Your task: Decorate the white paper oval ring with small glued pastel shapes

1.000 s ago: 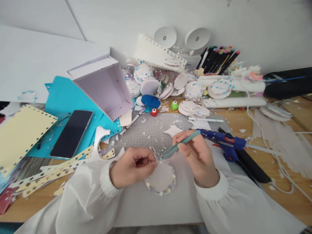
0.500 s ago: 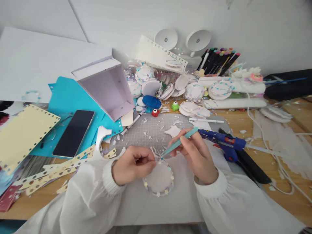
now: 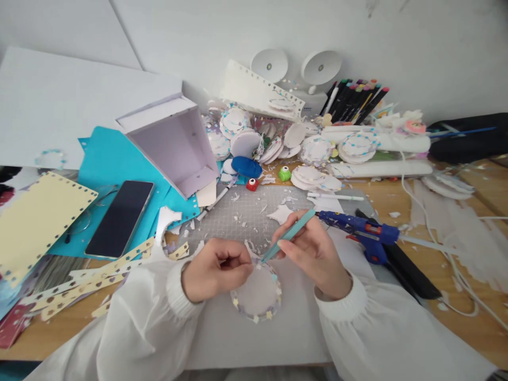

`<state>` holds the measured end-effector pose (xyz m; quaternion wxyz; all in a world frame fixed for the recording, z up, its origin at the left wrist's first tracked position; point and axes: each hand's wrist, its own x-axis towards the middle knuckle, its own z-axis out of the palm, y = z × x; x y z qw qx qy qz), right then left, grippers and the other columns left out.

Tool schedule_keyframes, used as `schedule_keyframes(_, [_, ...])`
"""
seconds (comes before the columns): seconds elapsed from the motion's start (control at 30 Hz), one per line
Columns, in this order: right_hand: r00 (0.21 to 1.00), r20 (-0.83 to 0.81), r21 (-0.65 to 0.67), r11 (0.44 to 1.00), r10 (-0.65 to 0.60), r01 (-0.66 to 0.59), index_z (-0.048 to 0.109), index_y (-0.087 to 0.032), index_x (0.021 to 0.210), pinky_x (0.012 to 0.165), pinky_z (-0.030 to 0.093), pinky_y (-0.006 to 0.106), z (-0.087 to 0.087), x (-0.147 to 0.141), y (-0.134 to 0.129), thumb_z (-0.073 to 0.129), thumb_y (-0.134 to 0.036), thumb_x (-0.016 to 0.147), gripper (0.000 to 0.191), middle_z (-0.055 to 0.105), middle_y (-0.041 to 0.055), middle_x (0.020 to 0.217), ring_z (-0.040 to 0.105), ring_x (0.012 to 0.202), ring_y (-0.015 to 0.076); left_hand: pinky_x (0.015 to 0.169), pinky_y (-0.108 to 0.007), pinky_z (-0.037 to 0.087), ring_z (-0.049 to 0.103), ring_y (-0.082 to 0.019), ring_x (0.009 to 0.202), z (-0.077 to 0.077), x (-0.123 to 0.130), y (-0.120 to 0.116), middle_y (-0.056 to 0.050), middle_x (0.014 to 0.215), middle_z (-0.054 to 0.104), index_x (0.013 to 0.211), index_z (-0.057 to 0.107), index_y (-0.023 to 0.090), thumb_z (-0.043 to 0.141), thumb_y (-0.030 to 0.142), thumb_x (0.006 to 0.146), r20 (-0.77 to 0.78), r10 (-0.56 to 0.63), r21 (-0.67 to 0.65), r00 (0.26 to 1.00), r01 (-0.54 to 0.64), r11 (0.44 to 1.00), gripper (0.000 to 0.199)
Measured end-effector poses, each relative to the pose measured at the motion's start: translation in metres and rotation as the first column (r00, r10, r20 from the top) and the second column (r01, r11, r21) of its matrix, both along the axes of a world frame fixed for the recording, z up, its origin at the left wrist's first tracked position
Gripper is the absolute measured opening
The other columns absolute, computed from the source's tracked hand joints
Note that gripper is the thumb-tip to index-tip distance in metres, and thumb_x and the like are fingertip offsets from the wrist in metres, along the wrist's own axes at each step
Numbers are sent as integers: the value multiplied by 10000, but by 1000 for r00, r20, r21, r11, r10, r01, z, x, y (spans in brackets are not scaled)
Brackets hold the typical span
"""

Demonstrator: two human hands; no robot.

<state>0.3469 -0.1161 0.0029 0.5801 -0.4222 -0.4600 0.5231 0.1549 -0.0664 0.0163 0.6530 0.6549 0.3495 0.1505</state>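
Observation:
A round white disc [image 3: 256,293] edged with small yellow, white and blue pieces lies on white paper [image 3: 293,333] near the table's front. My left hand [image 3: 218,269] is closed in a pinch at the disc's upper left rim; what its fingertips hold is too small to name. Turquoise tweezers [image 3: 289,234] are gripped in my right hand [image 3: 311,251], their tips down at the top of the rim, close to my left fingertips.
A blue glue gun [image 3: 357,227] lies right of my right hand, its white cord trailing. Behind are a grey cutting mat [image 3: 222,222] with scraps, decorated discs [image 3: 317,150] and markers [image 3: 353,100]. To the left are a box [image 3: 174,143] and a phone [image 3: 120,218].
My right hand and the tweezers have shifted slightly left and down, and the tweezers' angle has changed a little. My left hand has hardly moved.

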Motion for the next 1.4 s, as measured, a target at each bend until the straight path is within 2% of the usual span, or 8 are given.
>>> schedule_keyframes(0.27, [995, 103, 17, 1000, 2, -3, 472, -229, 935, 604, 518, 267, -3, 0, -3, 653, -251, 833, 209, 639, 7, 802, 589, 654, 113, 392, -179, 191, 250, -39, 421, 1, 1, 0, 61, 454, 349, 549, 472, 141, 610, 265, 698, 6, 7, 18, 1000, -7, 1000, 239])
schedule_keyframes(0.63, [999, 39, -28, 1000, 1, 0, 475, -221, 907, 536, 519, 238, -3, 0, -3, 659, -249, 830, 202, 626, -18, 744, 583, 569, 93, 391, -192, 186, 247, -46, 418, 1, 0, -1, 57, 457, 349, 557, 480, 142, 582, 247, 700, 6, 0, 10, 1000, 0, 1000, 205])
schedule_keyframes(0.8, [1000, 7, -111, 994, 18, -17, 472, -216, 881, 492, 493, 244, -4, 1, 0, 695, -296, 793, 253, 618, -26, 711, 577, 526, 98, 392, -196, 186, 250, -48, 422, 2, 0, -1, 52, 468, 360, 567, 480, 142, 570, 239, 711, 0, -10, 28, 1000, 10, 1000, 196])
schedule_keyframes(0.93, [996, -77, -222, 974, 38, -55, 476, -205, 850, 486, 442, 227, -2, 1, 3, 724, -308, 759, 284, 593, -42, 652, 553, 508, 90, 391, -197, 182, 241, -46, 421, 3, 0, -2, 52, 470, 351, 569, 486, 139, 566, 229, 710, 1, -15, 44, 1000, 15, 999, 186])
schedule_keyframes(1.17, [970, -237, -437, 885, 59, -160, 486, -202, 820, 485, 379, 184, 3, 0, 3, 783, -305, 676, 346, 576, -62, 563, 532, 477, 68, 389, -195, 182, 236, -43, 423, 3, 1, -2, 49, 477, 354, 570, 497, 130, 560, 229, 707, 8, -32, 59, 999, 32, 998, 180])
schedule_keyframes(1.27, [963, -268, -481, 860, 41, -171, 490, -203, 812, 485, 380, 184, 4, 0, 4, 802, -306, 641, 370, 575, -66, 580, 529, 471, 64, 389, -202, 183, 240, -46, 421, 3, 1, -2, 47, 478, 358, 573, 498, 130, 557, 240, 706, 7, -45, 62, 999, 45, 997, 183])
schedule_keyframes(1.4, [963, -268, -486, 858, 37, -168, 493, -206, 809, 487, 377, 185, 4, -1, 4, 799, -306, 642, 362, 576, -68, 584, 520, 474, 62, 391, -204, 192, 250, -50, 423, 4, 1, -2, 43, 476, 364, 570, 497, 130, 554, 241, 702, 9, -45, 51, 999, 45, 998, 181])
